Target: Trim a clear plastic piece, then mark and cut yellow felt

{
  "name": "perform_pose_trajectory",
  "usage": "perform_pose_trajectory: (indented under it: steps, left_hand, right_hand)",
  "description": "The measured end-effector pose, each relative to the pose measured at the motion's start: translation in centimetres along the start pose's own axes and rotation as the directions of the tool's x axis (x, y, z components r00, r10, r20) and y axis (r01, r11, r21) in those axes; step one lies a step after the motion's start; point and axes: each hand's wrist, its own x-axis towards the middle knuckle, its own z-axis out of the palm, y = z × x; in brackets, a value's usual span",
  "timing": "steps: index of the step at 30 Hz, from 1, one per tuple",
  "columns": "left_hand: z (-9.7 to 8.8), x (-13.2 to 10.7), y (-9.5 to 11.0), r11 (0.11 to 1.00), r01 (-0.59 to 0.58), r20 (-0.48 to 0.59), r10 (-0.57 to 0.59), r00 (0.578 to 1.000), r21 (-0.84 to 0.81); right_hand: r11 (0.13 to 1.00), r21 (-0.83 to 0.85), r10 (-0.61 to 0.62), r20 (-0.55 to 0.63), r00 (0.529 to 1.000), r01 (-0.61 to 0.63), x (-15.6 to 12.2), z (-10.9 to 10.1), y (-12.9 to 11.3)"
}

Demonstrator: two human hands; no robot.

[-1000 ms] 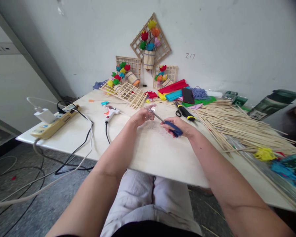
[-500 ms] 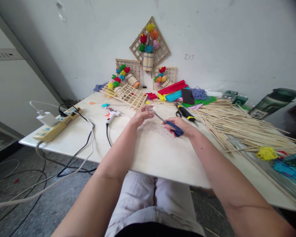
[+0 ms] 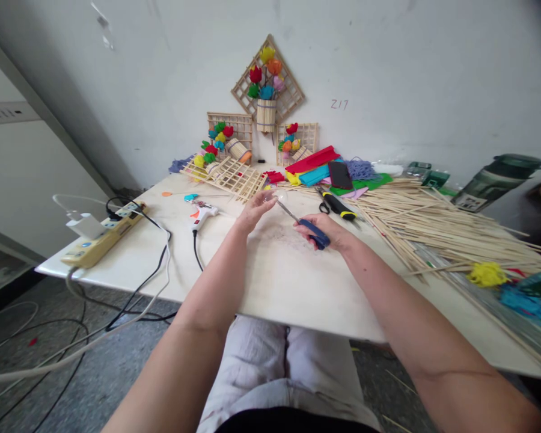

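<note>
My left hand (image 3: 256, 211) is pinched on a small piece of clear plastic (image 3: 282, 196), held just above the table. In my right hand (image 3: 331, 230) is a pair of scissors (image 3: 313, 233) with dark blue handles. Their metal blades point up and left and meet the plastic at my left fingertips; whether the blades are parted I cannot tell. Faint clear scraps lie on the white table (image 3: 275, 288) under my hands. A white glue gun (image 3: 204, 214) rests left of my left hand, and yellow-and-black pliers (image 3: 338, 205) lie beyond my right hand.
Bamboo lattices with paper flowers (image 3: 268, 84) stand against the wall. Thin bamboo sticks (image 3: 442, 228) spread over the right side, near a dark green bottle (image 3: 496, 183). Coloured paper (image 3: 313, 161) and a phone (image 3: 340, 175) lie at the back. A power strip (image 3: 103, 234) with trailing cables is at left.
The scissors and both hands stay nearly in place. The clear plastic at my left fingertips has turned and looks rounder. The whole view has shifted slightly.
</note>
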Motion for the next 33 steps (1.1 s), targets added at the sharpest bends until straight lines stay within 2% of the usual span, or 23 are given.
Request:
perform_pose_trajectory:
  steps: [4,9,15,19,22,28,33]
  left_hand:
    - [-0.1,-0.1,0.5,0.985,-0.026,-0.036,0.032,0.999,0.170]
    - [-0.3,0.1,0.6,0.924,-0.071,-0.044,0.094,0.995,0.376]
    - [0.1,0.4,0.0,0.869,-0.079,-0.070,0.129,0.989,0.489]
    - [0.4,0.2,0.1,0.873,-0.062,-0.059,0.103,0.993,0.484]
    - [0.9,0.0,0.3,0.883,-0.016,-0.089,0.066,0.994,0.470]
    - [2.2,-0.4,0.4,0.905,0.203,-0.157,-0.154,0.976,0.374]
    - [2.8,-0.5,0.7,0.930,0.245,-0.147,-0.211,0.966,0.273]
  right_hand:
    - [1.000,0.013,-0.005,-0.006,1.000,0.005,0.1,0.1,0.1]
    - [1.000,0.013,-0.002,-0.017,1.000,0.002,0.1,0.1,0.1]
    - [1.000,0.016,-0.012,-0.024,1.000,0.013,0.0,0.3,-0.1]
    - [0.999,0.033,-0.026,-0.037,0.999,0.027,0.0,0.5,-0.1]
    - [0.998,0.054,-0.028,-0.065,0.998,0.031,0.1,0.7,0.0]
    - [0.997,0.068,-0.019,-0.124,0.992,0.027,0.0,1.5,-0.4]
    - [0.999,0.019,-0.024,-0.161,0.987,0.028,-0.2,1.9,-0.7]
